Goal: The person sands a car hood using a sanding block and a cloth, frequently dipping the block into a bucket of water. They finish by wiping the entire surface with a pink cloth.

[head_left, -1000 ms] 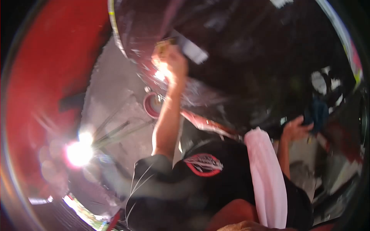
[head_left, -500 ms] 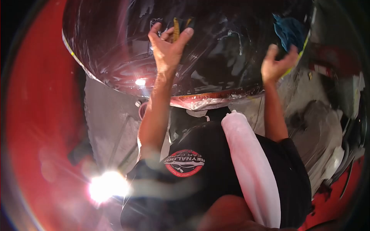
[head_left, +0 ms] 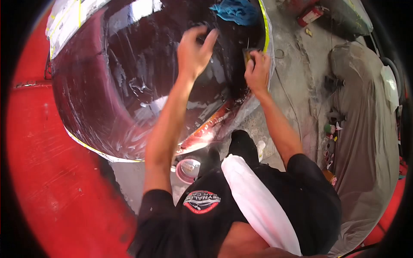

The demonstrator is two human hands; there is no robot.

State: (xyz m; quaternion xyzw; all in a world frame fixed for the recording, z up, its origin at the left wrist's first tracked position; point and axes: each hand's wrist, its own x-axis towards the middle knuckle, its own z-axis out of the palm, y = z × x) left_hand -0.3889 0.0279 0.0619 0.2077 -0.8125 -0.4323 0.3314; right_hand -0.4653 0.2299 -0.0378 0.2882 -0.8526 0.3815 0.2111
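A dark, glossy curved panel (head_left: 81, 86) with whitish wet streaks fills the upper left, edged by yellow tape (head_left: 266, 30). Over its middle, my left hand (head_left: 193, 53) is open, thumb and fingers apart and curved, with nothing visible between them. Near the panel's right edge, my right hand (head_left: 257, 75) grips a small dark block (head_left: 247, 55) with a yellowish part; the fingers partly hide it. A crumpled blue cloth (head_left: 235, 12) lies on the panel above both hands.
A pink-rimmed bucket (head_left: 188, 170) stands on the grey floor below the panel. A white towel (head_left: 258, 202) hangs over the person's black shirt. At right are a grey-draped object (head_left: 361, 107) and a red fire extinguisher (head_left: 310, 16). Red bodywork (head_left: 47, 150) is at left.
The view has shifted and turned. The block, earlier at my left hand's fingers, is now in my right hand, which was open. The blue cloth appears farther up and left.
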